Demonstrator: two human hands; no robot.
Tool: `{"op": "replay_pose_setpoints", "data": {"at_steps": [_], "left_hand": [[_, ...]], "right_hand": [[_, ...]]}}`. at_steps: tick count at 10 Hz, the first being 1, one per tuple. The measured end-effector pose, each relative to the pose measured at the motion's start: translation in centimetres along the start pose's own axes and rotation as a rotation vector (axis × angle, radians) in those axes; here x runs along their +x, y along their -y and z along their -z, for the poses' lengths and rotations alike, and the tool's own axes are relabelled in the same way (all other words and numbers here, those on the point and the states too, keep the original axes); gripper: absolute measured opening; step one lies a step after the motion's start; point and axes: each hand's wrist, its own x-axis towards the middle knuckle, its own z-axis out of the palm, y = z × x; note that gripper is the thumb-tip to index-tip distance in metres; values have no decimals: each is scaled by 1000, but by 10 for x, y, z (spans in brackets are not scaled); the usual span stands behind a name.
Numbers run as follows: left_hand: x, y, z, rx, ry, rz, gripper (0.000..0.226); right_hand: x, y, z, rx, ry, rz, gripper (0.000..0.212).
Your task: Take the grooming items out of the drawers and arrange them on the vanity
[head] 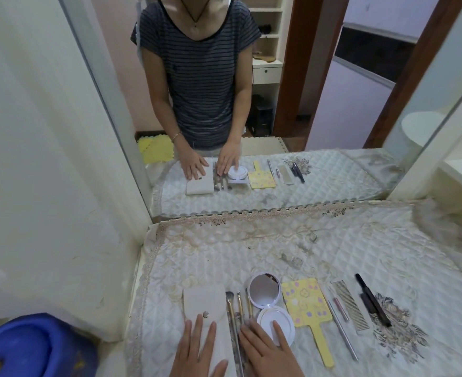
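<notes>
On the vanity (428,268), a soft quilted cloth (251,251) covers the top, and the grooming things lie on it in a row near the front edge.

At the left end lies a flat white pouch (204,302) with a small round snap. The left hand (197,349) lies flat on it. Its fingers are straight and spread, and it grasps nothing.

Just beside the pouch lie a few thin brushes (231,306) with gold handles. Next comes a round compact (265,291), flipped open so its little mirror faces up. The right hand (267,349) lies flat too, with straight fingers. One finger rests on the white bottom half of the compact, and the others rest on the brush handles. It grips nothing.

To the right of the compact lies a yellow hand mirror (304,303), handle toward the person. Then come a thin silver stick (342,331), a small pink tube (341,308), a metal comb (352,306) and two black sticks (372,299), side by side.

Behind the cloth stands a big wall mirror (333,104). It shows the same row and both hands, and a person in a striped shirt.

Down in the left corner sits a blue tub (34,346).
</notes>
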Motion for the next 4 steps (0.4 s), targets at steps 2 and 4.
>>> {"op": "replay_pose_setpoints", "data": {"at_steps": [2,4], "left_hand": [[2,-6,6,-31,-20,30,56],[10,-3,10,-65,-76,-14,50]], "right_hand": [[5,-3,11,106,57,-32,42],[2,-35,20,243,-26,-83,41]]}}
